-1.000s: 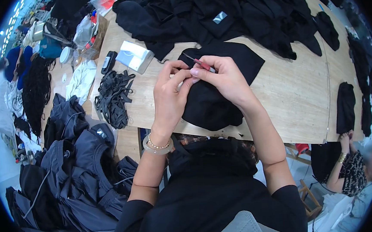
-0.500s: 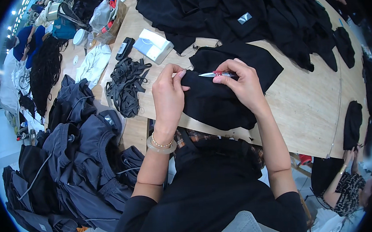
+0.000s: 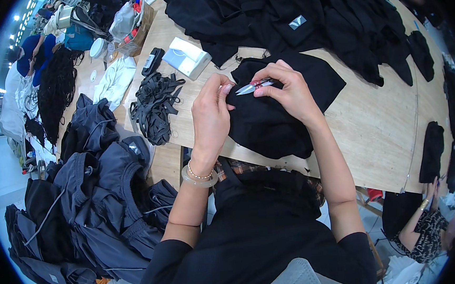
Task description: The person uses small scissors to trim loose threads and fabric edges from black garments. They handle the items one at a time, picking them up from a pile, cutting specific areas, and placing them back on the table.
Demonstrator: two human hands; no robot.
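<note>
A piece of black fabric [image 3: 273,123] lies on the wooden table in front of me, draping to the near edge. At its upper left side my left hand [image 3: 212,105] pinches the edge between thumb and fingers; exactly what sits in the fingertips is too small to see. My right hand [image 3: 290,90] is wrapped round small thread snips [image 3: 247,88] with silver blades and a red part. Their blades point left, over the fabric and close to my left fingertips.
Left of the fabric lie a tangle of dark straps [image 3: 156,109], a white box [image 3: 187,58] and a small black device [image 3: 152,60]. Black garments [image 3: 302,10] are heaped at the back. Dark grey clothes [image 3: 99,188] hang at lower left. Another person's hands [image 3: 431,190] hold black cloth at right.
My right hand has moved slightly left with the snips, bringing the blades nearer to my left fingers. My left hand has shifted a little to the right.
</note>
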